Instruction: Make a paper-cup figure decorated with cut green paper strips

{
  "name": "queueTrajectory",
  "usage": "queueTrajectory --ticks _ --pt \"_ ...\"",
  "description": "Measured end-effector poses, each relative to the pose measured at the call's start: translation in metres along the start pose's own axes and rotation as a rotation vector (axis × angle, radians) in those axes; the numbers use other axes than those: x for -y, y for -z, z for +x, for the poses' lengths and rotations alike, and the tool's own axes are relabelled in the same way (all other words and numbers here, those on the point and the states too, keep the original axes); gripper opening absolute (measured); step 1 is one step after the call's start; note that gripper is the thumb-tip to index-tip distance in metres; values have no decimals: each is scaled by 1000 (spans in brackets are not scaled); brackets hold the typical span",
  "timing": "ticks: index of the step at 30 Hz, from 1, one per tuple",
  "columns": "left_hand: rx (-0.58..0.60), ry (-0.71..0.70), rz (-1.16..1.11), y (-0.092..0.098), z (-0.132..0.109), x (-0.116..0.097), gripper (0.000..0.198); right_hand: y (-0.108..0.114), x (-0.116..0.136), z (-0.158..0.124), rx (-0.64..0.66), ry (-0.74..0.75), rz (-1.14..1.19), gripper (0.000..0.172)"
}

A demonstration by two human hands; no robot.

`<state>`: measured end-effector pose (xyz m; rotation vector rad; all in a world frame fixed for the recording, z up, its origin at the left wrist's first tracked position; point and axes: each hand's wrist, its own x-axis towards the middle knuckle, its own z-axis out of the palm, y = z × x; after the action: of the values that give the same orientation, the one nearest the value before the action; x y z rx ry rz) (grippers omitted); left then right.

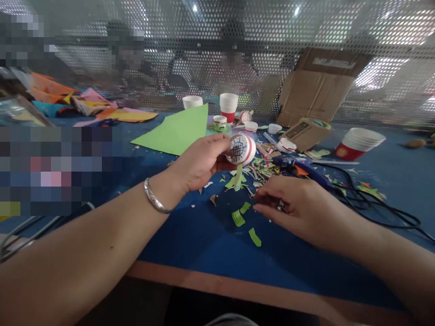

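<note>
My left hand (200, 160) is raised above the blue table (210, 244), fingers closed round a cut-down paper cup (242, 148) with a red rim and a round black-lined pattern on its face. A green paper strip (238, 176) hangs from the cup's underside. A silver bangle (154, 198) sits on that wrist. My right hand (292, 203) lies low on the table among paper scraps, fingers curled in a pinch on something small and dark that I cannot make out. Loose green strips (243, 222) lie just left of it.
A blue glue gun (299, 168) with a black cord (377, 203) lies behind my right hand. A green paper sheet (178, 131), stacked paper cups (228, 106), a tipped cup stack (358, 142), a cardboard box (319, 86) and a perforated metal screen (217, 50) stand farther back. People sit beyond it.
</note>
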<state>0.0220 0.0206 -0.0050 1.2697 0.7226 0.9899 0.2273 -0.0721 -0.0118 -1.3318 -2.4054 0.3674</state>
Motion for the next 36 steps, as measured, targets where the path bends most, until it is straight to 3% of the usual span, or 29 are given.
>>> queueTrajectory --ticks 7,14,27,32,36 --pt "-5 17 -15 -1 -1 1 12 -11 3 9 57 -4 -72 13" --pt "-10 7 -12 -1 0 0 12 1 -1 5 34 -23 41 11" --pt "5 11 -9 0 0 1 11 -5 7 0 209 81 -35 16" --pt "-7 50 -10 1 0 1 10 -10 4 -1 155 109 -55 21" --pt "30 107 6 1 -2 -1 11 0 1 -2 31 44 31 17"
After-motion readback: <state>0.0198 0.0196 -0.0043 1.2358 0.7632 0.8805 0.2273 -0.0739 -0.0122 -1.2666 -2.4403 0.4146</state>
